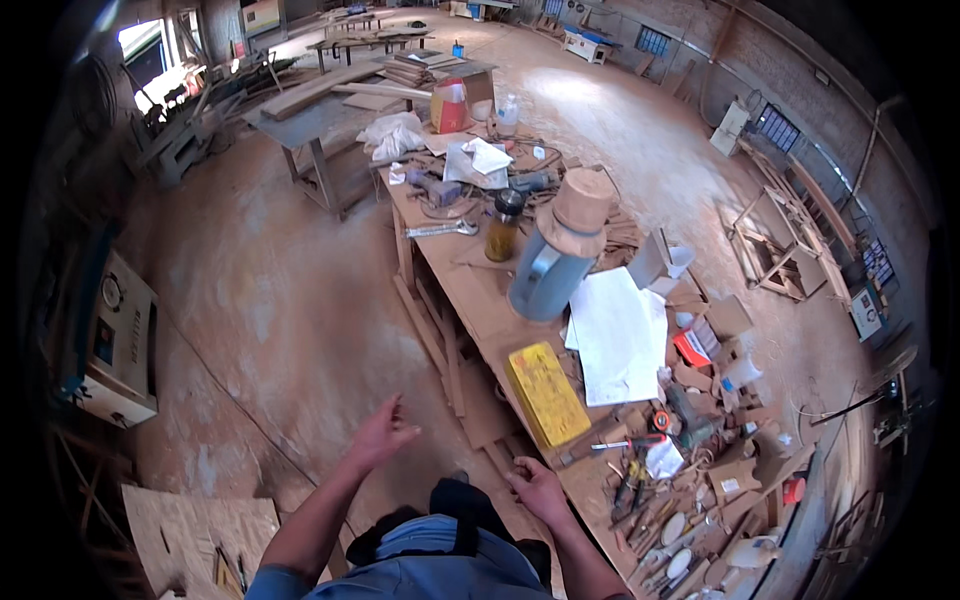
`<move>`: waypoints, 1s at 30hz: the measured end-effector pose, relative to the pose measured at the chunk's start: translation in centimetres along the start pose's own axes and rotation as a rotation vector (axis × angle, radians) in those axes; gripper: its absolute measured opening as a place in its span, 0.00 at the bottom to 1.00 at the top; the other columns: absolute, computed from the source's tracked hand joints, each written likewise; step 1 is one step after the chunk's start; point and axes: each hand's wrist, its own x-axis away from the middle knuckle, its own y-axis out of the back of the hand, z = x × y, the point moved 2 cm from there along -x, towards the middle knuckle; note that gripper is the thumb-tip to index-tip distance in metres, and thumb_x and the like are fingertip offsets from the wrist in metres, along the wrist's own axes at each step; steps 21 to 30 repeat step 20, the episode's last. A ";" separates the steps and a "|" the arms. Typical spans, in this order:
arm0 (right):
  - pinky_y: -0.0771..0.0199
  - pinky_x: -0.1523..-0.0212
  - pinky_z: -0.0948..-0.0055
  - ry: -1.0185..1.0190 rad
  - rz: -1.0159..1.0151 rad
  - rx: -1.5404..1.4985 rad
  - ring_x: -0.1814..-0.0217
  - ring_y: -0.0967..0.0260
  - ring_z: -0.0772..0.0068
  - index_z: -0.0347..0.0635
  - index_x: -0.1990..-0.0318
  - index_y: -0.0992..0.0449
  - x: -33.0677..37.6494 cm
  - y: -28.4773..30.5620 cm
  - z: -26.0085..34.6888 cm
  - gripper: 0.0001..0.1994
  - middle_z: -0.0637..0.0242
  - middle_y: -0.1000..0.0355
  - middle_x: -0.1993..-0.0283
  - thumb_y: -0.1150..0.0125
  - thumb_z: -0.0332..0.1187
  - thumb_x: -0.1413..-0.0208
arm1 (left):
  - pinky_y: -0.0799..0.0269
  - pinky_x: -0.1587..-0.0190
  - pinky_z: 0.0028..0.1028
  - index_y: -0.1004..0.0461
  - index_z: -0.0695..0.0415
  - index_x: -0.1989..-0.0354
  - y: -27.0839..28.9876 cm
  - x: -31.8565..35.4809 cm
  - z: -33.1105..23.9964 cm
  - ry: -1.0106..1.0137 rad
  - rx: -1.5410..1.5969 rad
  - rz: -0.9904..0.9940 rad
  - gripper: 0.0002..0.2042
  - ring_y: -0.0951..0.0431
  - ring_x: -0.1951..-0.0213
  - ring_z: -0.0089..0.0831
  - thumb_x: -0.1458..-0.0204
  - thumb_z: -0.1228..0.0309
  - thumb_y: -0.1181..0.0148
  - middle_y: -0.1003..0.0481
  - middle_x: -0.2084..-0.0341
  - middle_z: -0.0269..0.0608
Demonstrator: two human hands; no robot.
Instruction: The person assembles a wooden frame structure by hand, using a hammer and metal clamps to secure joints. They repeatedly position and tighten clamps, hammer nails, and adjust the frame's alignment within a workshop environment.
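My left hand (385, 432) hangs over the floor to the left of the workbench, holding nothing, with its thumb apart from the loosely bent fingers. Close by the bench's near left edge is my right hand (538, 488), fingers slightly curled and apart, with nothing visible in it. I cannot tell whether it touches the edge. On the bench just beyond it lies a scuffed yellow box (549, 394). White paper sheets (620, 335) lie beside that box. Farther back stand a tall blue-grey thermos jug (553, 265) and a dark-lidded glass bottle (502, 228) with yellowish contents.
Hand tools and scraps (665, 500) crowd the bench's right side. An adjustable wrench (443, 229) lies near its left edge. A metal-legged table (318, 160) stands beyond, a pale machine cabinet (120, 335) at left. A cable (235, 400) crosses the floor; a wooden board (200, 525) is lower left.
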 end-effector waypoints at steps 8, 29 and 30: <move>0.26 0.63 0.71 0.289 -0.090 0.215 0.68 0.27 0.71 0.33 0.44 0.33 -11.4 -1.4 18.2 0.26 0.60 0.26 0.64 0.34 0.35 0.49 | 0.38 0.38 0.37 0.58 0.64 0.32 2.8 -18.6 -10.3 -0.274 0.071 0.042 0.50 0.35 0.39 0.47 0.57 0.59 0.29 0.38 0.41 0.60; 0.35 0.40 0.60 0.382 -0.552 0.663 0.37 0.39 0.48 0.46 0.39 0.37 -35.3 -1.7 35.1 0.33 0.51 0.37 0.40 0.31 0.38 0.54 | 0.41 0.36 0.39 0.61 0.63 0.31 1.1 -47.4 -15.5 -0.479 -0.086 0.215 0.54 0.41 0.35 0.50 0.60 0.60 0.27 0.42 0.37 0.59; 0.35 0.40 0.60 0.382 -0.552 0.663 0.37 0.39 0.48 0.46 0.39 0.37 -35.3 -1.7 35.1 0.33 0.51 0.37 0.40 0.31 0.38 0.54 | 0.41 0.36 0.39 0.61 0.63 0.31 1.1 -47.4 -15.5 -0.479 -0.086 0.215 0.54 0.41 0.35 0.50 0.60 0.60 0.27 0.42 0.37 0.59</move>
